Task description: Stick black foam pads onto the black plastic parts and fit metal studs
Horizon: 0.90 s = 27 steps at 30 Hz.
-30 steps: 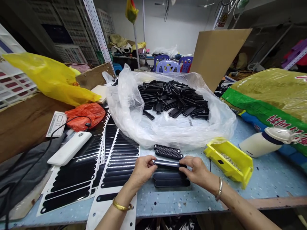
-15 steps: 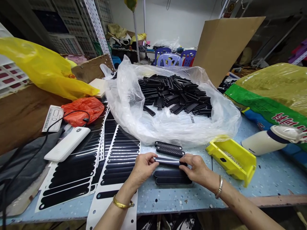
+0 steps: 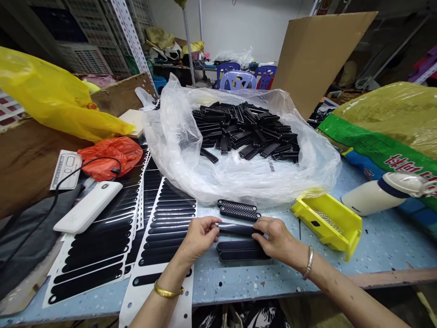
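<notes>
A glossy black adhesive strip [image 3: 235, 229] stretches between my two hands, just above the table. My left hand [image 3: 200, 236] pinches its left end between thumb and fingertips. At the other end, the fingers of my right hand [image 3: 278, 238] are closed on it. Whether a bar lies under the strip is hard to tell. Beyond it lie two black bars with a mesh pattern [image 3: 239, 212], side by side. On the near side are two plain-faced black bars [image 3: 242, 251]. Left of my left hand lies a white backing sheet [image 3: 138, 300] carrying rows of black strips.
A clear plastic bag [image 3: 177, 168] holding a heap of black bars [image 3: 246, 130] fills the table's middle. At right are a yellow bin [image 3: 307, 212] with small metal parts and a bottle [image 3: 368, 198] on its side. A white power bank [image 3: 88, 207] rests on more strip sheets.
The whole view has shifted slightly, so things appear a little further left and higher. Both hands keep hold of the strip's ends, with little visible movement.
</notes>
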Tool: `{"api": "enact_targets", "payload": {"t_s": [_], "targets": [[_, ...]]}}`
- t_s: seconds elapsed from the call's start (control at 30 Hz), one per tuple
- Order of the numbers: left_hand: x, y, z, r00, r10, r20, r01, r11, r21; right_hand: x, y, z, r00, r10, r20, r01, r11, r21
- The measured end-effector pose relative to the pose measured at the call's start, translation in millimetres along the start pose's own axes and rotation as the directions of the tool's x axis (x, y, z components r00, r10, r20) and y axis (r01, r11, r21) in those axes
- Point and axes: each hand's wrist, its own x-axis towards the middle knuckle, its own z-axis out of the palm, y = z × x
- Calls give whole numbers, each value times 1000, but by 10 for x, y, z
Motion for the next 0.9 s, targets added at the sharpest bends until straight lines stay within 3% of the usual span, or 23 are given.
{"api": "enact_targets", "payload": {"t_s": [0.43,0.9], "targets": [[53,94,98,989,-88,-118,88,996,-5,4,47,26,1000,4,-18,-4,1000,6],[57,97,91,982,-109,-152,113,993,16,-81,244,118,987,-5,-162,46,967,252]]}}
